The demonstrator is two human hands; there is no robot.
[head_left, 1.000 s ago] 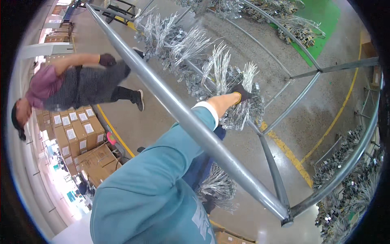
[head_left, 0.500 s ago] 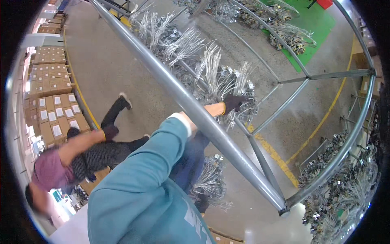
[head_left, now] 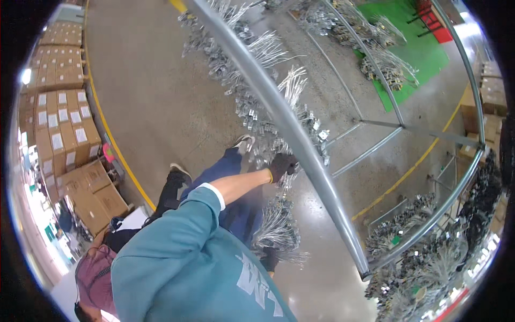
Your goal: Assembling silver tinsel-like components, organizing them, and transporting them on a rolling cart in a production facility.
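Observation:
My left hand [head_left: 282,165], in a dark glove, reaches out beside the thick grey metal tube [head_left: 303,137] of a rack. Its fingers look curled; what lies in them is hidden, though a few silvery strands show just below. Close by are bundles of silvery wires with small connectors [head_left: 291,88], laid along the rack in a row. Low in the middle, my right hand [head_left: 270,260], also dark-gloved, is partly hidden by my teal sweatshirt. It grips another wire bundle [head_left: 279,229], whose strands fan out and whose connectors point away from me.
A co-worker in a maroon shirt [head_left: 91,276] bends close at my left. Cardboard boxes [head_left: 65,126] are stacked along a yellow floor line. More wire bundles lie on a green mat [head_left: 429,61] and hang at the lower right [head_left: 434,257]. Thin rack bars [head_left: 370,150] cross at the right.
My left hand has drawn back from beyond the tube to its near side. The view has shifted, and the co-worker has moved lower and closer. My right hand still has the wire bundle.

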